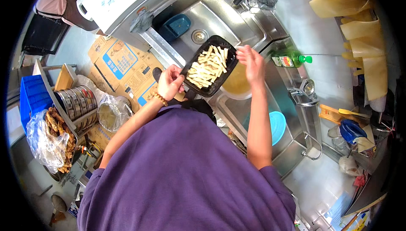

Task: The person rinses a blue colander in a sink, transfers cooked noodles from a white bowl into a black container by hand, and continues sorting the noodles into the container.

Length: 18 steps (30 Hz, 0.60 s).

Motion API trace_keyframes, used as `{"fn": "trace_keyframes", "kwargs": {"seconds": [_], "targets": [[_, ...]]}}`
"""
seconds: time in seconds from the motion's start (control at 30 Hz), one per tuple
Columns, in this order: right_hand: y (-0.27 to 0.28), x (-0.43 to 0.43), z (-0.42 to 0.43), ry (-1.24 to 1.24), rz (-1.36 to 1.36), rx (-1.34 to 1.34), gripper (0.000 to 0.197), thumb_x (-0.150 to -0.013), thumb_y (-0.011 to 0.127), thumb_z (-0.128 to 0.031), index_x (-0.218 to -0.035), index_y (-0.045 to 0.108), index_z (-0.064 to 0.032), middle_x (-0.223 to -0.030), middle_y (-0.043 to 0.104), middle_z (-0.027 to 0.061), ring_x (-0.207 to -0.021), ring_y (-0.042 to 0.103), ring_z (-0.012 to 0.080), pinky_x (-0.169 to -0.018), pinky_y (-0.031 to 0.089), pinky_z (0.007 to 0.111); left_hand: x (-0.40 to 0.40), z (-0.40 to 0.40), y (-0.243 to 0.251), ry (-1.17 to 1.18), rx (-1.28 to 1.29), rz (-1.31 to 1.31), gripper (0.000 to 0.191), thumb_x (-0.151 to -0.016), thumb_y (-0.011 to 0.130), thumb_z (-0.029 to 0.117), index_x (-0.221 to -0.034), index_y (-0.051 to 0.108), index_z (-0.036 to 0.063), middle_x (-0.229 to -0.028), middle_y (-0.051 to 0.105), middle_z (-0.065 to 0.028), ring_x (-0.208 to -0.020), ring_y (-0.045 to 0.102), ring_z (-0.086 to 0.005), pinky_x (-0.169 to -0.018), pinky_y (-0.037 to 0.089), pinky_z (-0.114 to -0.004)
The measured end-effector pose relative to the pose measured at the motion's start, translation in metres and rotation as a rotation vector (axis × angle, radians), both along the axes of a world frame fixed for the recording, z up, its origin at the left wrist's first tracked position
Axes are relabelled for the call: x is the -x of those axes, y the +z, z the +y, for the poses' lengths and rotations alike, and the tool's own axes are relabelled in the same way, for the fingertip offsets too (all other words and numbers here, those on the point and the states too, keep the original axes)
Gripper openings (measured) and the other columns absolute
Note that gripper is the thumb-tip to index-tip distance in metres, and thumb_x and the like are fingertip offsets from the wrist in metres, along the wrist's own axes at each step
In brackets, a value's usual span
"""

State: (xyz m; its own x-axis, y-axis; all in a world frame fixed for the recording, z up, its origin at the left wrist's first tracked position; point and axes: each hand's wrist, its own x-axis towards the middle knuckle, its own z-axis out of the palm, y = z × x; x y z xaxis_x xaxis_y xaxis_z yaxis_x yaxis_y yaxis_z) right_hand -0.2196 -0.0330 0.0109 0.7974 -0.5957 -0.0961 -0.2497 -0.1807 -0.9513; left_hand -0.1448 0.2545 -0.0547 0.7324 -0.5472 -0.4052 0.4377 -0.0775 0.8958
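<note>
A black rectangular tray (pixel 232 60) holds pale, stick-shaped pieces of food (pixel 207 66). My left hand (pixel 171 83), with a beaded bracelet at its wrist, grips the tray's near left corner between thumb and fingers. At the tray's right side is my right hand (pixel 250 64), its fingers bent near the rim; whether it touches the tray I cannot tell. Partly under the tray and the right hand, a round white-rimmed bowl (pixel 238 86) of yellowish liquid stands at the sink's divider. The steel sink basin (pixel 219 18) lies beyond, with a dark blue plastic scoop or container (pixel 176 26) in it.
A green dish-soap bottle (pixel 287 59) lies behind the bowl. A turquoise basin (pixel 277 128) sits in the right sink. A grey cloth (pixel 141 21) hangs on the sink's left edge. Flattened cardboard (pixel 127 69) covers the floor. At left stands a rack with steel tins (pixel 77 102). Another person (pixel 57 2) is at upper left.
</note>
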Motion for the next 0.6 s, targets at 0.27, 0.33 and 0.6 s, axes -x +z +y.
{"fn": "trace_keyframes", "kwargs": {"seconds": [0.27,0.33,0.6], "targets": [[-0.160,0.068,-0.006,0.180,0.843,0.589,0.014,-0.071,0.068,-0.005,-0.083,0.073,-0.0013,-0.084,0.067,0.0239,-0.086,0.066,0.0404,-0.077,0.053,0.046,-0.011,0.043,0.000,0.180,-0.010,-0.006,0.012,-0.089,0.053,-0.003,-0.097,0.046,0.0019,-0.068,0.053,-0.0025,-0.045,0.052,-0.0112,-0.041,0.043,-0.025],[-0.179,0.073,-0.008,0.167,0.823,0.626,0.013,-0.072,0.068,-0.005,-0.083,0.072,-0.0008,-0.081,0.068,0.0225,-0.081,0.067,0.0379,-0.074,0.053,0.045,-0.016,0.046,0.007,0.180,-0.029,-0.024,0.010,-0.090,0.053,-0.002,-0.097,0.047,0.0015,-0.067,0.054,-0.0021,-0.045,0.052,-0.0106,-0.041,0.042,-0.024],[-0.172,0.085,-0.043,-0.059,0.538,0.011,0.014,-0.082,0.067,-0.014,-0.076,0.070,-0.0018,-0.063,0.066,0.0119,-0.056,0.062,0.0151,-0.054,0.046,0.034,-0.014,0.055,0.006,0.230,-0.039,-0.021,0.010,-0.090,0.052,-0.002,-0.097,0.047,0.0025,-0.068,0.054,-0.0023,-0.045,0.052,-0.0104,-0.041,0.042,-0.024]]}}
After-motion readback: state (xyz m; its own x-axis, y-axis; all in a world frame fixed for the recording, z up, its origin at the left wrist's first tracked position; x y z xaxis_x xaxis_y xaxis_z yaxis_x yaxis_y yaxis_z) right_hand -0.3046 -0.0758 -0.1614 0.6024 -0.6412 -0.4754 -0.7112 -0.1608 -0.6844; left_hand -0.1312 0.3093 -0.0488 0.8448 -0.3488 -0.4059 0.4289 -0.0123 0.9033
